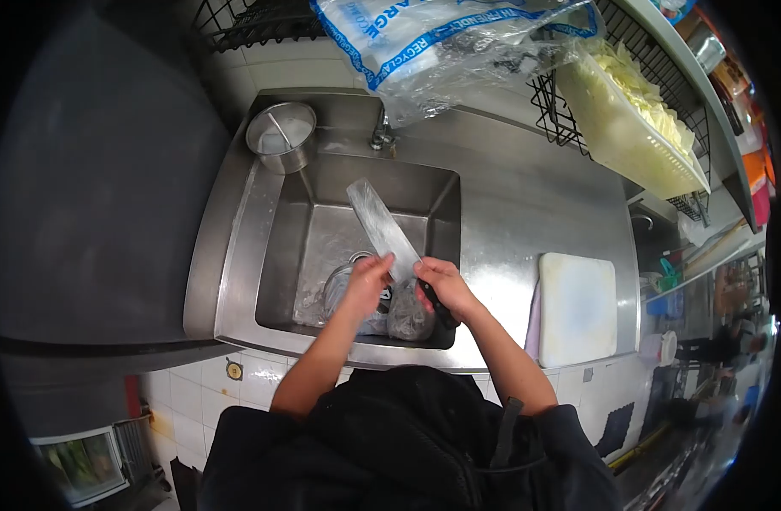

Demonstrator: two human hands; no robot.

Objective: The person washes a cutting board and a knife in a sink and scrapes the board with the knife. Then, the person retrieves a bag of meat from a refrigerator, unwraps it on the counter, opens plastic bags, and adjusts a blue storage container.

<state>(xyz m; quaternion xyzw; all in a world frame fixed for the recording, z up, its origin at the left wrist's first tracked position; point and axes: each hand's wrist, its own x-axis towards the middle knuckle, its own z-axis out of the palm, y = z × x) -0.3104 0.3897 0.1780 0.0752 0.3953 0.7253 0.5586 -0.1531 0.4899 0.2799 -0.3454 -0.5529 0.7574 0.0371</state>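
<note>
My right hand (pixel 442 286) is wrapped around the black handle of a kitchen knife (pixel 377 223). Its broad, nearly rectangular steel blade points up and left over the sink (pixel 322 226). Close to the handle end, my left hand (pixel 367 284) is closed with its fingertips pinched at the blade's edge. Below both hands, a clear plastic bag (pixel 410 317) lies in the basin, its contents unclear. Another greyish plastic-wrapped bundle (pixel 337 285) with a dark mark sits partly hidden behind my left hand.
A metal pot (pixel 281 136) with a handle sticking out stands at the sink's back left corner, near the tap (pixel 381 136). A white cutting board (pixel 577 308) lies on the right counter. Above hang a printed plastic bag (pixel 458 43) and a basket (pixel 616 136) of shredded cabbage.
</note>
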